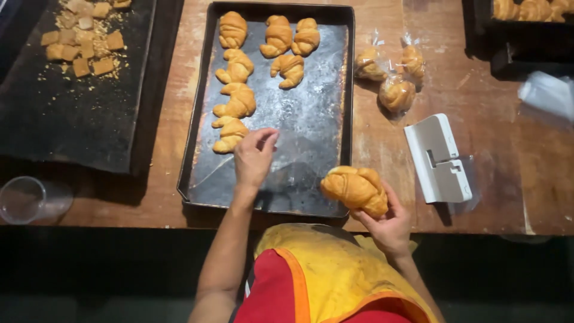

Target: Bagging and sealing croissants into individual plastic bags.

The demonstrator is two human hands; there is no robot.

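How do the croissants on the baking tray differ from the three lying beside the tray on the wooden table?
The tray croissants lie bare on the dark metal tray; the three table croissants are each sealed in a clear bag. The tray ones form a column and a cluster; the bagged ones sit bunched together. Both groups are golden-brown and curved.

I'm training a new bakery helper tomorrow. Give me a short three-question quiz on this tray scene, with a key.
1. True or false: the right hand holds a croissant off the baking tray.
2. How many bagged croissants lie on the wooden table right of the tray?
3. The left hand reaches toward: A) the plastic cup; B) the nearest croissant on the tray; C) the white tool.

Key: 1 true; 2 three; 3 B.
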